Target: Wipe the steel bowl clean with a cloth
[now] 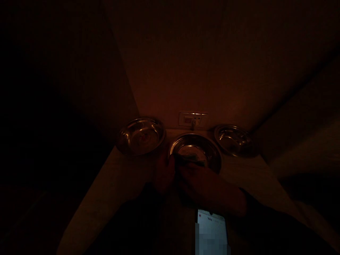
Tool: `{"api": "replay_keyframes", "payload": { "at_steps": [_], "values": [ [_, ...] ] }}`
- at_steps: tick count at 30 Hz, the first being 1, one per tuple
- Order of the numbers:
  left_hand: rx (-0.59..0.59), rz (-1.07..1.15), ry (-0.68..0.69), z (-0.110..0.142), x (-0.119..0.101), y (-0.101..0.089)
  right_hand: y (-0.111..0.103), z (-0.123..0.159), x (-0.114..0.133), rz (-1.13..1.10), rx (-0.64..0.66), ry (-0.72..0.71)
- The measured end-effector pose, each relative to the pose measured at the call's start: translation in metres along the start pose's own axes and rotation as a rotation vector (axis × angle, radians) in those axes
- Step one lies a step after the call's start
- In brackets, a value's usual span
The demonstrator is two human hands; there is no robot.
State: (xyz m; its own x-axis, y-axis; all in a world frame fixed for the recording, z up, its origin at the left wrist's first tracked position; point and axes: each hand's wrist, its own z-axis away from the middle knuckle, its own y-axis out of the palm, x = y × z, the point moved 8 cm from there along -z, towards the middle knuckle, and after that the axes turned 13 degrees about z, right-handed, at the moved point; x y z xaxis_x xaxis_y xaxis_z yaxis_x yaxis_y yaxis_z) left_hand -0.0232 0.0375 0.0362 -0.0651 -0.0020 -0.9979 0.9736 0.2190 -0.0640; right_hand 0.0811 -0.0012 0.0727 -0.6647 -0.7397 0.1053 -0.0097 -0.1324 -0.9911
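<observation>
The scene is very dark. A round metal bowl (216, 150) with a shiny rim stands in the middle of the table, and both hands are at its near side. My left hand (164, 173) is upright at the bowl's left edge, its fingers drawn in; whatever it grips is lost in shadow. My right hand (200, 179) reaches across from the right with curled fingers. Thin dark green pieces (192, 158), perhaps leafy, stick out past its fingers over the bowl. Their exact kind cannot be made out.
A second metal bowl (127, 136) at the back left has something small and reddish inside. Another metal dish (228, 150) stands at the back right. A lit phone (212, 230) lies near the front of the wooden table (101, 198). Behind, a socket plate (184, 119) holds a plug.
</observation>
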Motion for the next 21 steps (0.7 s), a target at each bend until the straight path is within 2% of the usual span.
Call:
{"api": "replay_keyframes", "payload": {
  "at_steps": [3,10,18,21],
  "values": [
    [0.025,-0.008,-0.013,-0.001,-0.002,0.001,0.003,-0.003,0.001,-0.01,0.001,0.007],
    [0.034,0.014,0.018,-0.009,0.0,-0.008,-0.004,0.018,-0.011,-0.002,0.185,-0.017],
    [0.011,0.018,0.004,-0.006,0.005,-0.006,0.003,-0.002,0.003,-0.019,0.037,-0.04],
    [0.028,0.021,0.0,-0.008,0.005,-0.006,0.002,-0.002,0.003,-0.028,0.054,-0.043]
  ]
}}
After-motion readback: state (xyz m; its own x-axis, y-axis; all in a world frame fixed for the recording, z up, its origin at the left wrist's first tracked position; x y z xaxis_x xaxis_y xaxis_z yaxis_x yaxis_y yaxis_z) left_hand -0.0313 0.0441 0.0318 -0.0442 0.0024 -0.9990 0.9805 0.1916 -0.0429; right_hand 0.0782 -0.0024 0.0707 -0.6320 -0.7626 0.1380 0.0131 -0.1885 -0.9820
